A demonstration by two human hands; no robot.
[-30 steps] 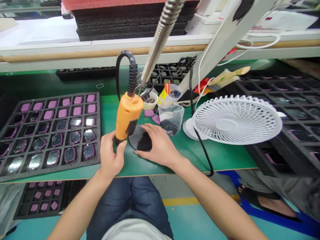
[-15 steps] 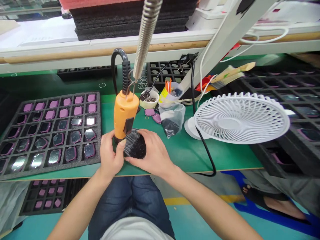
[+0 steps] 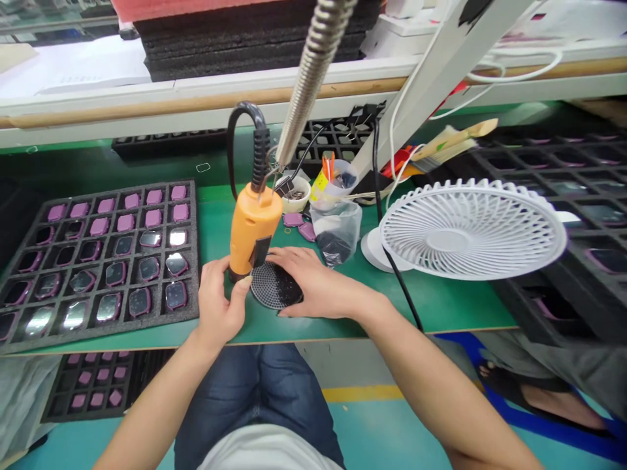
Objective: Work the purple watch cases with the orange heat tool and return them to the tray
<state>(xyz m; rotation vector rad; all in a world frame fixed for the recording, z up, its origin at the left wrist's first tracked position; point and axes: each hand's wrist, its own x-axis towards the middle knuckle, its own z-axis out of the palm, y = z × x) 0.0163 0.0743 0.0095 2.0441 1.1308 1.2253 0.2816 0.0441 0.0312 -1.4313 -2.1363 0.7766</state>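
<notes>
An orange electric screwdriver (image 3: 255, 225) hangs nose down from a coiled metal spring, tilted slightly. My left hand (image 3: 220, 297) is closed around its dark lower end, thumb in front; whatever is under the tip is hidden. Beside it on the green bench lies a round black disc with a perforated surface (image 3: 268, 287) and small specks on its right part. My right hand (image 3: 313, 284) grips the disc's right side, fingers along the far edge and thumb at the near edge, covering part of it.
A black foam tray of purple-framed watch parts (image 3: 115, 274) lies left. Behind the disc are two purple pieces (image 3: 300, 225), a cup of small parts (image 3: 296, 189) and a plastic bag (image 3: 337, 232). A white fan (image 3: 470, 232) with a black cable stands right.
The disc has shifted right along the bench with my right hand, which now covers more of its right side. The screwdriver has swung slightly right; my left hand has barely moved.
</notes>
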